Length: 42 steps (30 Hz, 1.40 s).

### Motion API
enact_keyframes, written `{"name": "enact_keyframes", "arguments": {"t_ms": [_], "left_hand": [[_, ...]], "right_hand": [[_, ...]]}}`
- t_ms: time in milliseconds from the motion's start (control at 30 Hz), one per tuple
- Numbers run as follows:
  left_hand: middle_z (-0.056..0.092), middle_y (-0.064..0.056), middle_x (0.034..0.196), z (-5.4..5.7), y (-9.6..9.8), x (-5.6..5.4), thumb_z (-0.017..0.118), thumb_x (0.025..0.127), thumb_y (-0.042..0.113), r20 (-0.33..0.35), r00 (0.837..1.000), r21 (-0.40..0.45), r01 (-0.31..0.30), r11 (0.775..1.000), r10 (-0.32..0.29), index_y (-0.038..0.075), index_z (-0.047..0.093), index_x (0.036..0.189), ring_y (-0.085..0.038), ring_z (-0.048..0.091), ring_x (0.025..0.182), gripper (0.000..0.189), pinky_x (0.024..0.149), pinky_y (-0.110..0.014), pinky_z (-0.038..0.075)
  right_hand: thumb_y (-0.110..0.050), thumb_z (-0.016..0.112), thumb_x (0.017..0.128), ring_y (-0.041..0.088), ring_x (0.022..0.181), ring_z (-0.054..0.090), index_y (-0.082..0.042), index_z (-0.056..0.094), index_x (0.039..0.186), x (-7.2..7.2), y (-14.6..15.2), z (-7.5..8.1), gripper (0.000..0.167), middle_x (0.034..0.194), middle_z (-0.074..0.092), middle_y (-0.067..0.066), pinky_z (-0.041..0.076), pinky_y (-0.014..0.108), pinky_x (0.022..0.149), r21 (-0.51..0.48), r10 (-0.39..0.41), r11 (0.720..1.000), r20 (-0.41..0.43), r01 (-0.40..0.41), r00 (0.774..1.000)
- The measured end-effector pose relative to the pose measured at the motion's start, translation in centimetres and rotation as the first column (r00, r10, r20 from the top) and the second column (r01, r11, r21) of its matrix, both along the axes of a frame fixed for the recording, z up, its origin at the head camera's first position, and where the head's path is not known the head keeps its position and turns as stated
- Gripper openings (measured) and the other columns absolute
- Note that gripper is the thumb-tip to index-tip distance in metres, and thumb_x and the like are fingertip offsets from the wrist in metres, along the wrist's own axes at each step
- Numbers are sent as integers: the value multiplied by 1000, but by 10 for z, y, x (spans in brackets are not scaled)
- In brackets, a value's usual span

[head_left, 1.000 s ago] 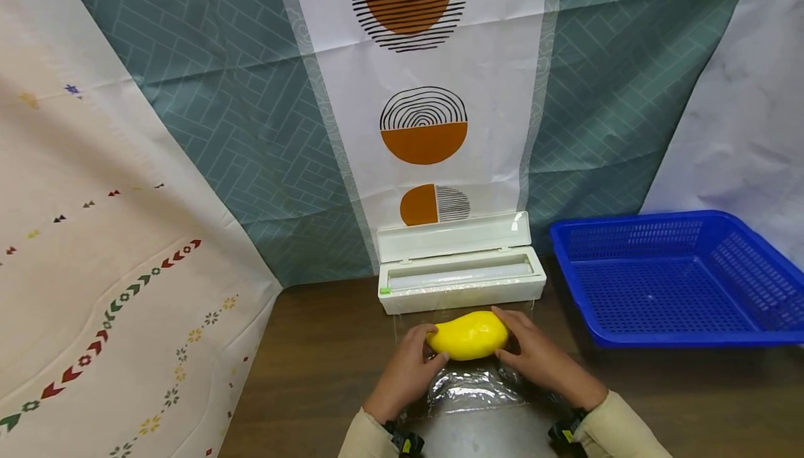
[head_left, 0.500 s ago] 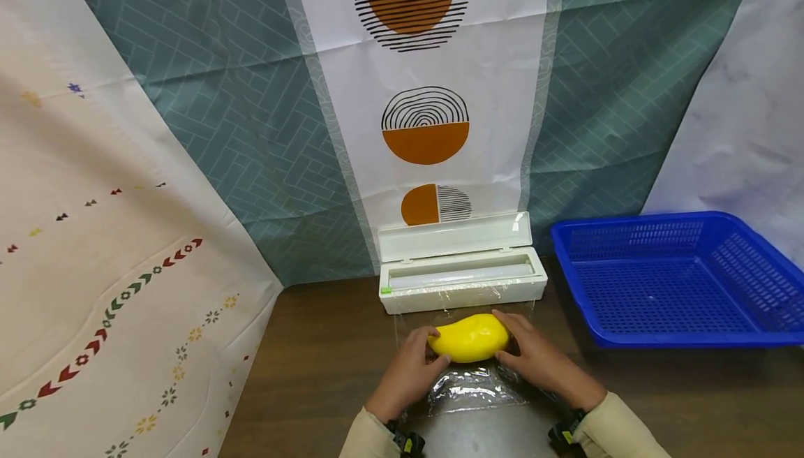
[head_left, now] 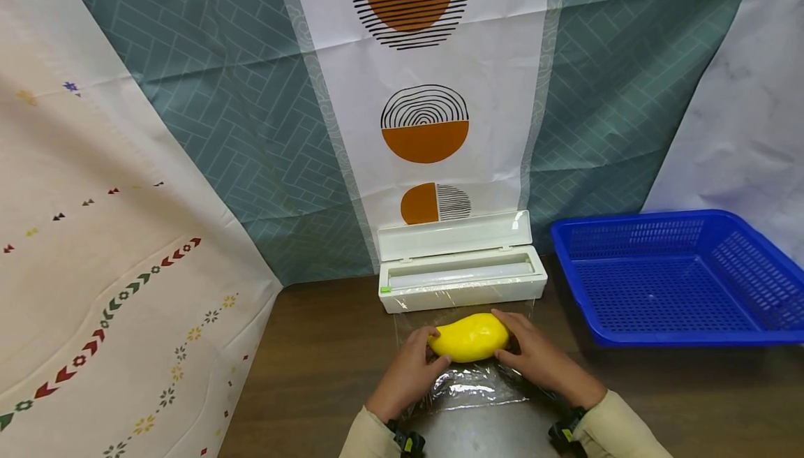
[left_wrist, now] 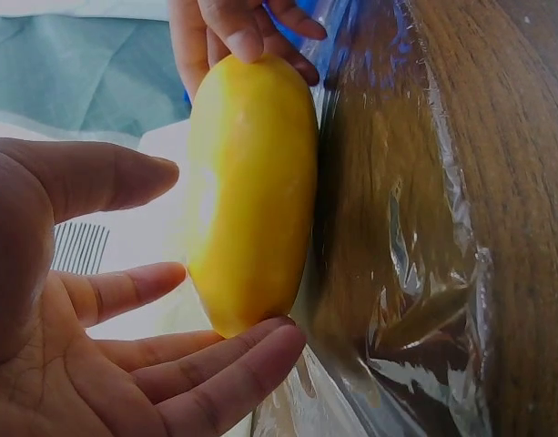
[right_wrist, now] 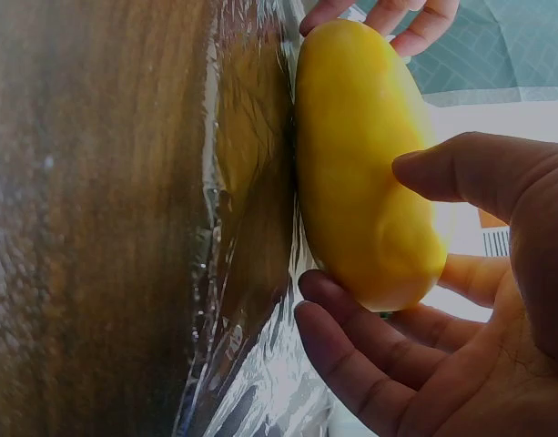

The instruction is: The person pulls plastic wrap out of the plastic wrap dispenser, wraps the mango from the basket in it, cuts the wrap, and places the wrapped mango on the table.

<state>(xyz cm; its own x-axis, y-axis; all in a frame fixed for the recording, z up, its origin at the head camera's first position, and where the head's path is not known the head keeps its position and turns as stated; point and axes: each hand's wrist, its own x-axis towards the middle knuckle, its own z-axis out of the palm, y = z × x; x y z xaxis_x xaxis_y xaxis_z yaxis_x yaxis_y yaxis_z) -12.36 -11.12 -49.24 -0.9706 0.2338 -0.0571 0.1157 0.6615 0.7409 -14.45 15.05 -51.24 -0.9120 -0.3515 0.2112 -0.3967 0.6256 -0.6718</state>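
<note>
A yellow mango lies lengthwise on a sheet of clear plastic wrap on the table. My left hand is at its left end; in the left wrist view the fingers touch that end, and the thumb is close to the side. My right hand holds the other end, its thumb against the mango's side and its fingers curled beneath the tip. The wrap runs back to a white dispenser box, whose lid stands up and whose roll shows inside.
To the right stands a blue perforated plastic basket. A grey metallic-looking surface lies in front, between the wrists. Brown wooden tabletop stretches out to the left. Patterned cloths hang behind and at the sides.
Both hands stay at the mango's ends, and the mango keeps almost the same place. The wrap's near edge has shifted slightly away from me.
</note>
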Motion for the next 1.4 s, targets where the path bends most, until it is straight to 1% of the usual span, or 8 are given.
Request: {"name": "enact_keyframes", "arguments": {"t_ms": [267,400,600,733,800,1000,1167,1400], "left_hand": [[55,-12,129,0,-1,2,70,93,29,-35,999,0,10,1000,-10,6,57,125,-16,59,98,42,85,-33,52],[53,-13,131,1,-1,2,70,93,29,-36,999,-2,13,1000,-13,6,56,125,-16,59,99,42,87,-34,52],[49,-14,136,2,-3,3,68,94,29,7,1000,37,10,999,-10,7,56,126,-21,62,105,40,86,-34,53],[47,-13,135,1,-5,1,67,96,29,47,999,59,-15,998,12,7,56,126,-20,61,103,38,81,-32,53],[47,-14,133,2,-6,1,66,96,29,49,999,59,-23,998,20,6,56,126,-18,57,97,39,77,-31,50],[47,-16,128,6,-10,0,65,97,30,39,999,55,-38,998,36,5,56,129,-16,52,91,41,74,-29,45],[49,-14,132,11,-12,1,64,97,30,22,999,39,-49,998,48,8,56,130,-17,55,97,40,76,-31,48],[52,-10,132,16,-10,4,65,96,30,-34,999,43,-39,998,40,10,57,130,-19,59,105,39,81,-34,51]], "right_hand": [[-19,78,87,37,122,58,-5,39,154,-1,-1,-3,79,139,51,23,49,57,100,4,-1,1000,27,1,1000],[-18,79,86,38,123,57,-5,37,155,-1,-2,-4,82,141,50,25,48,58,101,-7,-10,1000,40,10,999],[-19,81,85,37,122,57,-4,38,154,-1,-2,-6,83,140,50,24,48,59,102,0,-21,1000,36,21,999],[-20,81,85,38,121,57,-3,37,154,-1,-1,-4,83,140,48,25,48,59,101,-3,-30,1000,47,31,998],[-21,81,85,39,121,57,-3,36,154,-1,-1,-3,84,141,47,26,48,59,100,-2,-37,999,51,37,998],[-27,80,87,40,123,56,-4,37,153,-3,2,0,82,144,44,25,48,60,101,28,-46,999,53,45,998],[-28,78,88,42,129,52,-6,37,154,-2,2,4,81,147,43,23,45,63,103,42,-51,998,71,48,996],[-25,77,88,42,131,51,-6,36,155,0,1,10,81,148,43,22,44,62,105,48,-55,997,61,52,997]]}}
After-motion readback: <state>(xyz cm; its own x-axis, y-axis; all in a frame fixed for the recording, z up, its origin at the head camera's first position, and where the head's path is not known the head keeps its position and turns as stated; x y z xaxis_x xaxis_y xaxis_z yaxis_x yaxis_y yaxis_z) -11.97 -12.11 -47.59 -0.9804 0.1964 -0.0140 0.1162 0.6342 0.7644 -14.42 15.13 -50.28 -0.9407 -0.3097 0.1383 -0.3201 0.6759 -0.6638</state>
